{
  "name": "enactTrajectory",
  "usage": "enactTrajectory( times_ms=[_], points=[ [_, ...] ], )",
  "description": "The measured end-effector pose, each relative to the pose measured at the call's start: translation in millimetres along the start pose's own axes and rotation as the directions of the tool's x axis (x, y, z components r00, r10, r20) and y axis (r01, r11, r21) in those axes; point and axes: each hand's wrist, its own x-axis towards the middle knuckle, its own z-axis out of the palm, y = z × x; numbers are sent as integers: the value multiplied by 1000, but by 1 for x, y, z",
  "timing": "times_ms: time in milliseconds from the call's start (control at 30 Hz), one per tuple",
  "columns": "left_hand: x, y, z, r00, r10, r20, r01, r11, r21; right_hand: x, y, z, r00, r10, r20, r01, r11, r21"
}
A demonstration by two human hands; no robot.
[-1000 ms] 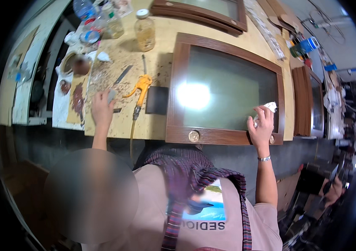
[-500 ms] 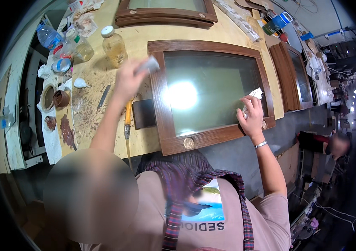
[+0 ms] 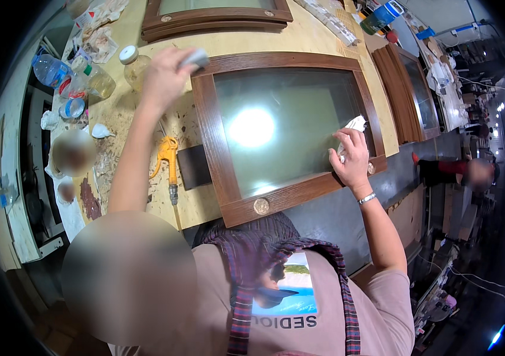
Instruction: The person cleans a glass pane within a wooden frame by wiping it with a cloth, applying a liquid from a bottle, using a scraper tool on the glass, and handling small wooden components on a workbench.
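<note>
A brown wooden framed door (image 3: pixel 210 130) with a glass pane (image 3: pixel 300 113) lies flat on the table before me. At its far left corner, my left hand (image 3: pixel 163 83) grips a small grey block (image 3: pixel 197 58), held at or just above the wood; contact cannot be made out. My right hand (image 3: pixel 353 157) rests over the near right part of the pane, fingers bent around a crumpled white cloth (image 3: pixel 357 123). An orange air blow gun (image 3: pixel 170 155) with a hose lies left of the door, beside a dark flat piece (image 3: pixel 193 167).
Bottles, including a white-capped one (image 3: pixel 135 70) and a clear one (image 3: pixel 51 70), stand at the left beside my left arm. Another framed door (image 3: pixel 217 26) lies at the far side. Stacked frames (image 3: pixel 392 95) stand at the right. A person (image 3: pixel 457 172) is farther right.
My left hand has moved with the grey block up along the door's left side to its far corner. My right hand keeps its place on the pane. The view has shifted slightly.
</note>
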Motion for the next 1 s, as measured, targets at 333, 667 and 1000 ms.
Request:
enactTrajectory(
  times_ms=[333, 667, 1000],
  points=[
    [-25, 76, -34, 822, 12, 570, -126, 979, 162, -6, 5, 1, 1000, 13, -18, -13, 1000, 7],
    [-127, 119, -49, 742, 287, 607, -289, 952, -96, -8, 13, 5, 999, -24, -46, 24, 1000, 7],
    [-202, 160, -54, 907, -24, 420, 18, 1000, 18, -11, 15, 9, 997, -67, -46, 67, 998, -2]
  ],
)
